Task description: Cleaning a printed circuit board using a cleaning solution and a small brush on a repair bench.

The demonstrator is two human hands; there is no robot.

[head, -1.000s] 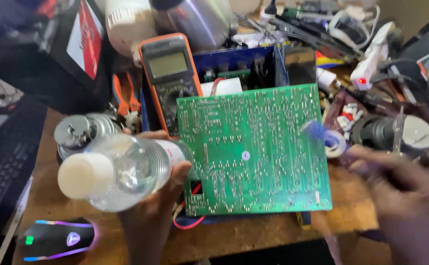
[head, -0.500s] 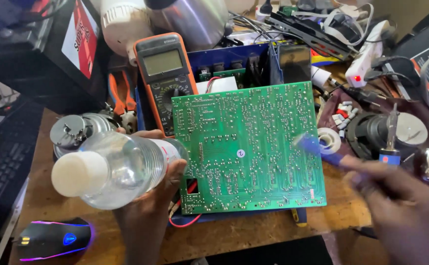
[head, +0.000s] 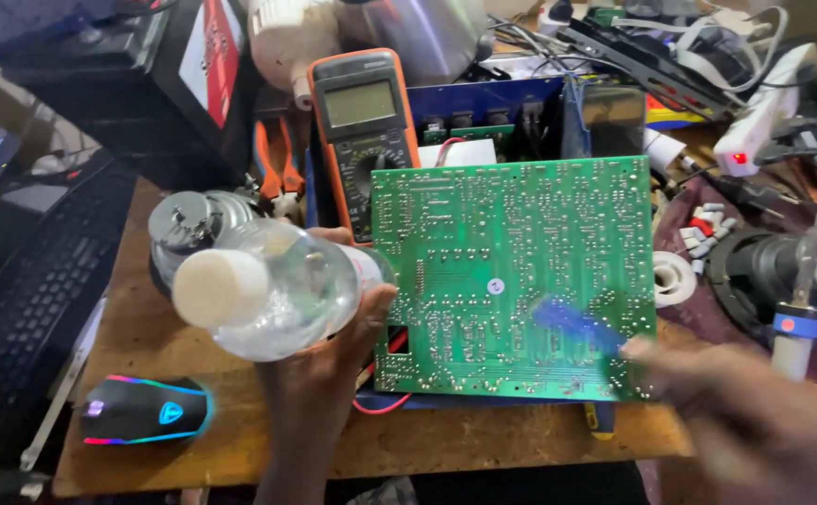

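With our left hand (head: 319, 374) gripping the capped clear bottle (head: 273, 290) and our blurred right hand (head: 745, 411) holding a blue brush (head: 577, 324), careless scrubbing could scratch the green circuit board (head: 516, 271).

Bottle (head: 277, 290): clear plastic, round-bodied, white cap closed and pointing toward the camera; clear liquid inside. Lies tilted on its side, gripped from below by the left hand (head: 333, 365), above the left part of the bench, just left of the circuit board.

Circuit board (head: 516, 276): large green rectangle, solder side up, dotted with silver joints and pale traces. Rests roughly flat over a blue case at the centre, its near edge slightly tilted.

Brush (head: 572, 323): small, blue, blurred; held by the right hand (head: 745, 421), its tip over the board's near right area.
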